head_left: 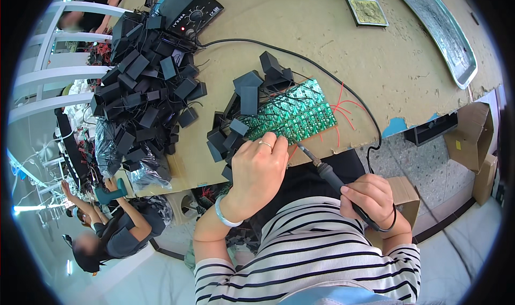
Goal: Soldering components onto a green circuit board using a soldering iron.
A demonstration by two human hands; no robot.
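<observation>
My right hand [370, 198] grips a soldering iron [328, 172] by its dark handle. The iron's tip points up-left at the near edge of a green circuit board panel [303, 111]. At that same edge is my left hand [260, 163], its fingers pressed together; whatever they pinch is hidden behind them. Thin black wires run across the panel to several black box-shaped parts [249, 98] at its left. Red wires [346, 108] stick out from its right end.
A large heap of black boxes [137, 90] lies at the left, beside a soldering station [190, 13] whose cable [300, 52] arcs across the table. Further right are a sponge holder [367, 11] and a metal tray [442, 34]. Another person [129, 219] holds a green tool.
</observation>
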